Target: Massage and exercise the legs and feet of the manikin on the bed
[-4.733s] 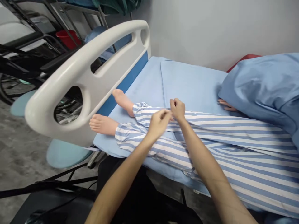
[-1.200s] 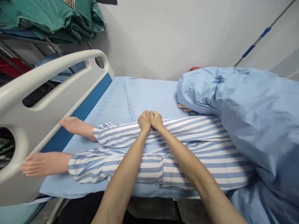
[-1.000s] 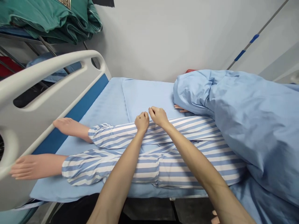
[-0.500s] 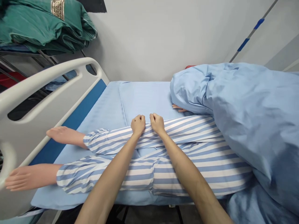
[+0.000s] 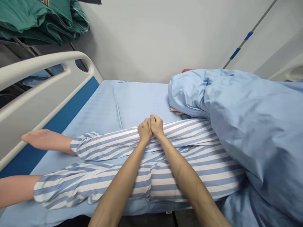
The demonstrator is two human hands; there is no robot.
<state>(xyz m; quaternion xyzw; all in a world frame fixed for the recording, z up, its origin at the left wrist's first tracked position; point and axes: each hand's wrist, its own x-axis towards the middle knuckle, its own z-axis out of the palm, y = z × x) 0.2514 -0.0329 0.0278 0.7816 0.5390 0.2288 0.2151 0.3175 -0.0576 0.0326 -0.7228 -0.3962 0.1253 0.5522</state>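
Two legs in blue-and-white striped trousers (image 5: pixel 113 179) lie stretched along the bed; their smooth feet look like a manikin's. My left hand (image 5: pixel 145 130) is curled into a fist over the far trouser leg, around the knee. Against its right side, my right hand (image 5: pixel 156 125) is also a fist, and the two touch. No cloth is visibly bunched at the fists, and nothing shows in them; their palm sides are hidden. A bare foot (image 5: pixel 44 139) sticks out of the far trouser leg. Both my forearms reach across the near leg.
A bulky light blue quilt (image 5: pixel 248 116) covers the body's upper part; fingers (image 5: pixel 176 111) poke out beneath it. The bed's footboard (image 5: pixel 49 91) stands at the left, beside green folded cloth (image 5: pixel 47 22). A pole with blue bands (image 5: pixel 241 44) leans at the back right.
My fists have come together from slightly apart, the left one moving right toward the other. The view has shifted a little, so the feet and footboard sit further left.
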